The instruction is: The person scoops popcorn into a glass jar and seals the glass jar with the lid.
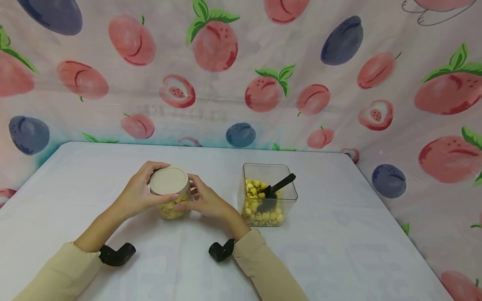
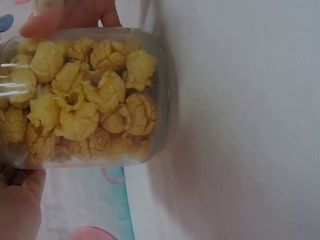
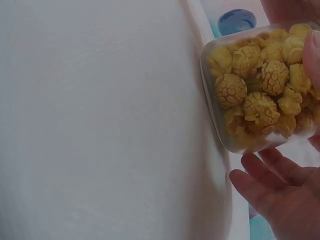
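Observation:
A clear jar [image 1: 170, 210] of yellow popcorn, capped by a cream lid [image 1: 169, 180], is upright between the two hands. My left hand [image 1: 141, 193] grips it around the lid, thumb across the front and fingers behind. From the other side my right hand [image 1: 206, 201] holds the jar, its thumb on the front of the clear wall. Popcorn pieces show closely through the jar [image 2: 85, 100] in the left wrist view. In the right wrist view fingers curve near the base of the jar [image 3: 260, 90]. Whether the base touches the table cannot be told.
Right of the hands stands a clear square container [image 1: 288, 209], partly filled with popcorn. A black scoop [image 1: 280, 184] leans in it, handle over the right rim. The white-covered table [image 1: 339, 251] meets a fruit-print cloth [image 1: 218, 100] at its back edge.

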A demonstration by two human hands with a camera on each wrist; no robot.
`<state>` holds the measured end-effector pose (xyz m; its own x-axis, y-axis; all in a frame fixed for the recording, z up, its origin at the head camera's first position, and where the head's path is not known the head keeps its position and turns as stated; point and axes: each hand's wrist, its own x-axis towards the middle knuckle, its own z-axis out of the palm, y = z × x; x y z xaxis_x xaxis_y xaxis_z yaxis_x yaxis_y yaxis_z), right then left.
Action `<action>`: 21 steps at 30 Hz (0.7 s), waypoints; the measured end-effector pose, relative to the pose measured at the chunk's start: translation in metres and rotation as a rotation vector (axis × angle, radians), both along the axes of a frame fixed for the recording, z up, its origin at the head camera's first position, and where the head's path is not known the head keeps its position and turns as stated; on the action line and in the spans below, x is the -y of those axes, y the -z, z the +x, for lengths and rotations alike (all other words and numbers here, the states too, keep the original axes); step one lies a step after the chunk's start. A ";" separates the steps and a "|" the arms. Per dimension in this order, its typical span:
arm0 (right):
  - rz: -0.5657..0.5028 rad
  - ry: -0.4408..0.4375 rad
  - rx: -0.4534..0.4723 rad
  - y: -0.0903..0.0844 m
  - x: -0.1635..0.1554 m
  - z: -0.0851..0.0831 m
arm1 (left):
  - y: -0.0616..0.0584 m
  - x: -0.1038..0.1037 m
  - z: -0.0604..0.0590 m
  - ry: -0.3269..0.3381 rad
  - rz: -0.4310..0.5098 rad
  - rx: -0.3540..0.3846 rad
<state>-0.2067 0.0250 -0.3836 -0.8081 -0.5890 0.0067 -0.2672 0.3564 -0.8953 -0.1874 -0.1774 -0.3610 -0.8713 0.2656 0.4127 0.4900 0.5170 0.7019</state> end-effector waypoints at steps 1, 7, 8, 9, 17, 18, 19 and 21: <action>0.004 -0.002 0.000 0.000 0.000 0.000 | 0.000 0.000 0.000 0.000 0.001 0.004; 0.031 0.002 0.000 -0.002 0.000 0.003 | 0.002 -0.001 0.002 -0.016 0.003 0.014; 0.043 0.008 -0.002 -0.003 0.000 0.004 | 0.002 -0.002 0.002 -0.017 0.003 0.014; 0.061 0.015 -0.006 -0.005 0.000 0.005 | 0.002 -0.002 0.002 -0.014 0.004 0.013; 0.237 0.072 0.013 -0.026 -0.007 0.020 | -0.004 -0.002 0.004 -0.002 -0.089 0.032; 0.247 0.065 0.006 -0.030 -0.010 0.023 | -0.006 -0.002 0.006 0.000 -0.101 0.032; 0.255 0.057 -0.006 -0.034 -0.012 0.027 | -0.009 -0.002 0.007 0.004 -0.112 0.027; 0.266 0.034 -0.040 -0.044 -0.020 0.036 | -0.013 -0.002 0.010 0.013 -0.127 -0.004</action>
<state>-0.1708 0.0448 -0.3394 -0.8294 -0.5473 -0.1119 -0.2848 0.5866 -0.7582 -0.1775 -0.1751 -0.3476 -0.8657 0.3276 0.3784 0.5001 0.5950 0.6292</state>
